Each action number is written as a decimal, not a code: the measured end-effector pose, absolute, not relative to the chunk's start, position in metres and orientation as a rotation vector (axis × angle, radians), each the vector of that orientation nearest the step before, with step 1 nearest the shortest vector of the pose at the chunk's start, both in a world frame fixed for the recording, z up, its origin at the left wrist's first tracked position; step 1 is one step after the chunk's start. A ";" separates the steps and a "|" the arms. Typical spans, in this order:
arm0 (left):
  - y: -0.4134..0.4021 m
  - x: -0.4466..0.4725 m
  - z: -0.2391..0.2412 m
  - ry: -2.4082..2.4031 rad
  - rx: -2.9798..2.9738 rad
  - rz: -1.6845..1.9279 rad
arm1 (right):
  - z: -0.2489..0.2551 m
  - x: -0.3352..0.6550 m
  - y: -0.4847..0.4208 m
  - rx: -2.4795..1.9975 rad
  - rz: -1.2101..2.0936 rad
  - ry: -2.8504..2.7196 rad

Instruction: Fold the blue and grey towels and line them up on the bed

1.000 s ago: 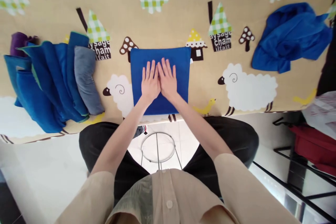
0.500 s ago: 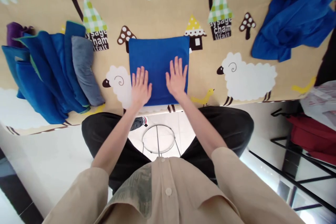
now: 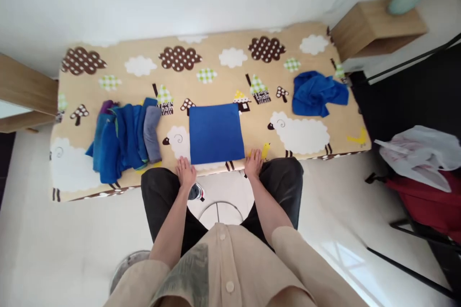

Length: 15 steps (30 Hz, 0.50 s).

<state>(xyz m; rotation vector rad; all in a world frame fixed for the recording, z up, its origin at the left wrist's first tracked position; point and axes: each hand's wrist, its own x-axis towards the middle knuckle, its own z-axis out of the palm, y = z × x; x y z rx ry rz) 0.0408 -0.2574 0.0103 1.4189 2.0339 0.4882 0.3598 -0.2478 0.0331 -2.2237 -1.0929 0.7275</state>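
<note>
A smooth blue cloth (image 3: 216, 133), squared off and flat, lies on the printed bench cover (image 3: 212, 88) in front of me. My left hand (image 3: 186, 171) rests at the front edge of the bench, fingers out, by the cloth's near left corner. By the near right corner, my right hand (image 3: 254, 163) lies on the bench edge with its fingers stretched forward. Neither hand holds anything. To the left sits a row of folded cloths (image 3: 124, 139), mostly blue, with a grey-blue one (image 3: 151, 133) at its right end. A crumpled blue cloth (image 3: 319, 93) lies at the right.
Wooden box-shaped units stand at both ends, a left one (image 3: 29, 88) and a right one (image 3: 382, 29) bearing a pale vase (image 3: 406, 0). A clear plastic bag (image 3: 419, 153) lies on red fabric (image 3: 421, 204) at the right. Below is a round metal stand (image 3: 221, 206).
Both hands have slid off the blue cloth towards me, down to the bench's front edge. My view has risen and pulled back, showing the whole bench and the wall behind.
</note>
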 end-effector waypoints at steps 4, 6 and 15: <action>-0.259 0.046 0.019 2.026 0.987 0.713 | 0.032 0.357 -0.249 -2.257 0.761 -0.891; -0.260 0.048 0.025 2.002 0.773 0.795 | 0.031 0.358 -0.248 -2.243 0.803 -0.748; -0.258 0.058 0.043 1.898 0.426 0.909 | 0.025 0.350 -0.251 -2.020 0.971 -0.535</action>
